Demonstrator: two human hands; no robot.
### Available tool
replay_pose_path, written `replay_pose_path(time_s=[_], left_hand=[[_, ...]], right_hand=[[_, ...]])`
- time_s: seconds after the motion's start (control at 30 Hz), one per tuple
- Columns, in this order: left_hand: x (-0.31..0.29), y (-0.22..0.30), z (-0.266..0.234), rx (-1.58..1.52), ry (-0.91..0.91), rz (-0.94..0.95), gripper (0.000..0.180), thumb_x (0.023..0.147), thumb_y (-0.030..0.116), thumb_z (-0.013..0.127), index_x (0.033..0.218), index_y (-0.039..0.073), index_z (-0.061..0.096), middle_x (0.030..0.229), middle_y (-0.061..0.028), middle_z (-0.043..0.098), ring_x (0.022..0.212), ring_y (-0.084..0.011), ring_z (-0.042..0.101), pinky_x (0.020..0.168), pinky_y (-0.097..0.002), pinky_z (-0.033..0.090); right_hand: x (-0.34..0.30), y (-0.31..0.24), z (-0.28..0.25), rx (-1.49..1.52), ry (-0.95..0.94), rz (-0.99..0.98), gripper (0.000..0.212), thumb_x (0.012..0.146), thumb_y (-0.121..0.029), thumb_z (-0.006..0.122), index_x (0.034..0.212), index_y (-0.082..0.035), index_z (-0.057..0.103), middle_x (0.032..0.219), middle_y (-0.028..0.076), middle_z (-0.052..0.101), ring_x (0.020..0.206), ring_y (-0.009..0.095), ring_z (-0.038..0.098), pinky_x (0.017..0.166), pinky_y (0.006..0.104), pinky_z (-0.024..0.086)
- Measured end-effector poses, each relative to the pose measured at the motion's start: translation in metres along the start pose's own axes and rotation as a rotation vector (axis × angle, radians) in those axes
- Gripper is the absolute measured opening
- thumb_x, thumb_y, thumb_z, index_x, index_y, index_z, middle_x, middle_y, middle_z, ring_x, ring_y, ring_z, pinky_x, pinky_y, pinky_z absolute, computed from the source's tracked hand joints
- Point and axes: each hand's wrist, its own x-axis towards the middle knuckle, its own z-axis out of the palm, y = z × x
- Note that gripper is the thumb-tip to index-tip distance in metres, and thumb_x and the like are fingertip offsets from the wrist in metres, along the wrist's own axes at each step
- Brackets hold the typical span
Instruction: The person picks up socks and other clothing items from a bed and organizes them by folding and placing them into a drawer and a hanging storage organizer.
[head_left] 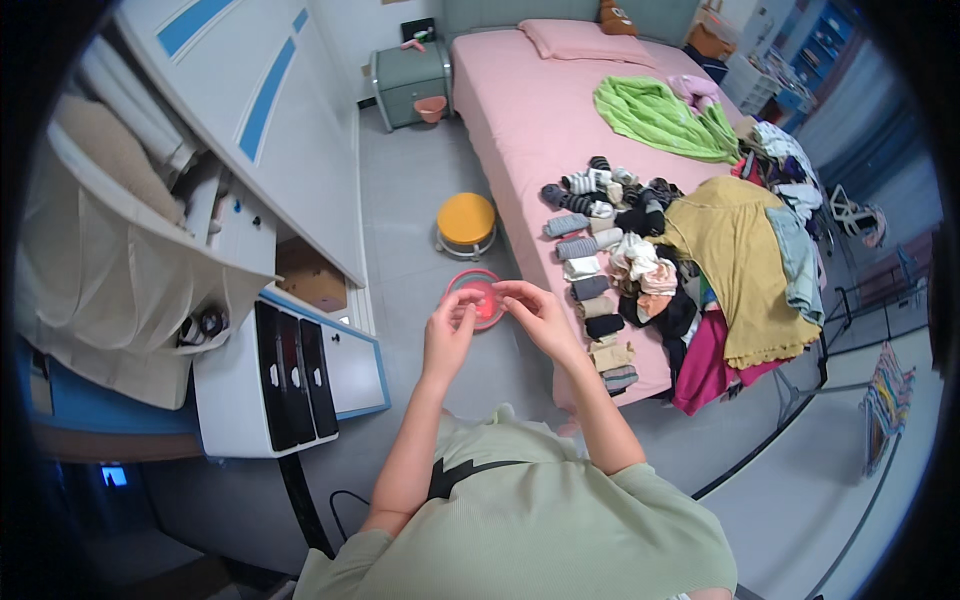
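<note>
Both hands: left hand (450, 330), right hand (535, 312) fingertips pinched on small pink item (487, 300)

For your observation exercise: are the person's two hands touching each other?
Cannot tell. In the head view the left hand and right hand meet fingertips near a small pink item, with no plain contact or gap.

The bed (520, 110) stands right of the open floor, cabinets (300, 370) left. Folded socks (590, 270) lie along the bed's near edge, a clothes heap (740, 250) to their right. A stool (466, 222) sits on the floor beside the bed, the 2 hands, left hand (450, 335) and right hand (535, 315), raised before it.
</note>
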Motion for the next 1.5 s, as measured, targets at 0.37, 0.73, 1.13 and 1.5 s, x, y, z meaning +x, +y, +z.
replay_pose_path(time_s=[0.37, 0.73, 1.13, 1.5], left_hand=[[0.061, -0.011, 0.062, 0.004, -0.208, 0.051, 0.017, 0.089, 0.006, 0.049, 0.103, 0.001, 0.058, 0.095, -0.0074, 0.065, 0.084, -0.0135, 0.063, 0.074, -0.0254, 0.049], [0.188, -0.021, 0.072, -0.128, -0.387, 0.048, 0.017, 0.089, 0.004, 0.048, 0.103, -0.001, 0.057, 0.093, -0.0064, 0.064, 0.08, -0.0116, 0.061, 0.072, -0.024, 0.049], [0.275, -0.056, 0.072, -0.098, -0.459, -0.061, 0.017, 0.09, 0.003, 0.047, 0.103, 0.0, 0.056, 0.095, -0.0071, 0.064, 0.081, -0.0109, 0.061, 0.073, -0.0231, 0.049], [0.352, -0.12, 0.147, -0.021, -0.388, -0.202, 0.017, 0.089, 0.003, 0.048, 0.103, 0.0, 0.057, 0.092, -0.0075, 0.064, 0.076, -0.01, 0.06, 0.073, -0.0217, 0.048]], right_hand=[[0.004, 0.017, -0.061, 0.06, 0.203, 0.026, 0.026, 0.089, -0.009, 0.053, 0.112, 0.0, 0.058, 0.101, 0.007, 0.064, 0.092, 0.011, 0.06, 0.082, 0.0246, 0.047], [0.094, 0.016, -0.084, 0.025, 0.332, 0.096, 0.029, 0.089, -0.01, 0.052, 0.116, 0.0, 0.055, 0.104, 0.007, 0.061, 0.094, 0.013, 0.059, 0.086, 0.0261, 0.046], [0.164, 0.046, -0.109, 0.002, 0.483, 0.092, 0.025, 0.088, -0.012, 0.055, 0.111, -0.003, 0.06, 0.092, 0.006, 0.065, 0.082, 0.012, 0.061, 0.074, 0.0254, 0.048], [0.225, 0.111, -0.211, 0.039, 0.448, 0.182, 0.026, 0.086, -0.009, 0.052, 0.11, -0.003, 0.06, 0.08, 0.004, 0.064, 0.069, 0.009, 0.058, 0.063, 0.0233, 0.046]])
